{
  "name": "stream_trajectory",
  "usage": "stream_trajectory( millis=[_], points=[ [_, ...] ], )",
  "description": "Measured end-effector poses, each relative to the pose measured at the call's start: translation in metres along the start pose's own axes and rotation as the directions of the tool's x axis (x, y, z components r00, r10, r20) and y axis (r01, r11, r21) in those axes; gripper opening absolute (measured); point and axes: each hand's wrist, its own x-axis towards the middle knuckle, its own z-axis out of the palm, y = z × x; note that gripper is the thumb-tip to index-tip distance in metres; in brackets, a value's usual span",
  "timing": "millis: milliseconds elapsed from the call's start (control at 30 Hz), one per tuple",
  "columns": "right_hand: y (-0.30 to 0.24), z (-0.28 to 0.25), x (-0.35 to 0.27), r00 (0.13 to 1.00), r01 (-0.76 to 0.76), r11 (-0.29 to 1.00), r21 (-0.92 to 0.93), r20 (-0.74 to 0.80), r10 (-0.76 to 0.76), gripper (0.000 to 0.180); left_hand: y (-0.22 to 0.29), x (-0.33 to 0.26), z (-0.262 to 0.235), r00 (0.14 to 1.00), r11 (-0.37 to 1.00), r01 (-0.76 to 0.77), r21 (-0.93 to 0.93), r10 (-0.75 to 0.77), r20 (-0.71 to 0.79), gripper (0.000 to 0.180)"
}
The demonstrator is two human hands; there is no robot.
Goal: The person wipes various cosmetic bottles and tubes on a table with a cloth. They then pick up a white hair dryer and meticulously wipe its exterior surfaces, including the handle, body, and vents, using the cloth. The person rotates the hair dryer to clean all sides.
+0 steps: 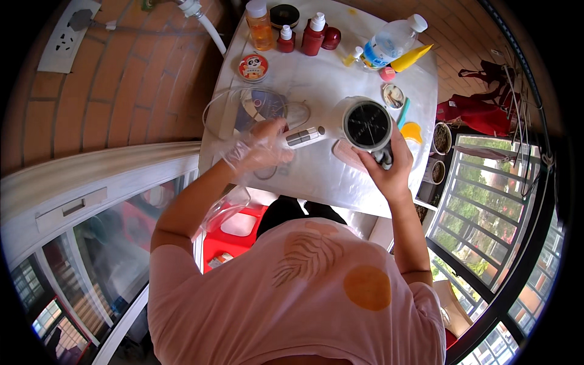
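Observation:
My left hand (pixel 258 146) is closed round a slim white-and-grey stick (pixel 305 137) that points right. Clear plastic film, perhaps part of a thin glove, clings about the hand and wrist. In my right hand (pixel 395 164) is a white round container (pixel 350 115), gripped along its right side, with its dark circular end (pixel 367 124) facing up. Some small grey-and-black thing (pixel 384 157) shows by the right fingers; its kind is unclear. A pink comb (pixel 348 155) lies under the container's near edge. Just beyond the left hand is a blue-purple card or packet (pixel 258 104).
The table (pixel 322 182) has a shiny plastic cover. Along its back stand an amber bottle (pixel 260 27), red pump bottles (pixel 313 36) and a clear water bottle (pixel 392 42). A yellow tube (pixel 412 58) lies at right. A red stool (pixel 228 240) is below, left.

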Motion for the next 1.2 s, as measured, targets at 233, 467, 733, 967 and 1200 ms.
stream_trajectory(
  millis=[233,467,733,967,1200],
  points=[
    [0.003,-0.035,-0.004,0.989,0.145,0.989,0.025,-0.036,-0.144,0.073,0.009,0.01,-0.022,0.717,0.102,0.629,-0.771,0.308,0.625,0.05],
    [0.004,-0.052,-0.028,0.996,0.042,0.949,0.312,-0.087,-0.015,0.074,0.057,0.006,-0.025,0.781,0.276,0.513,-0.813,0.242,0.575,0.037],
    [0.004,-0.082,-0.051,0.981,-0.026,0.982,0.187,-0.187,0.061,0.061,0.092,0.002,0.001,0.754,0.141,0.593,-0.793,0.25,0.608,0.05],
    [0.057,-0.149,-0.07,0.59,-0.296,-0.13,0.946,0.289,0.754,0.033,0.146,-0.025,0.024,0.934,0.35,0.319,-0.881,0.042,0.355,0.05],
    [0.031,-0.185,-0.039,0.823,-0.225,0.901,0.37,-0.423,0.379,0.019,0.187,-0.037,0.061,0.988,0.415,0.137,-0.9,0.006,0.154,0.044]
  ],
)
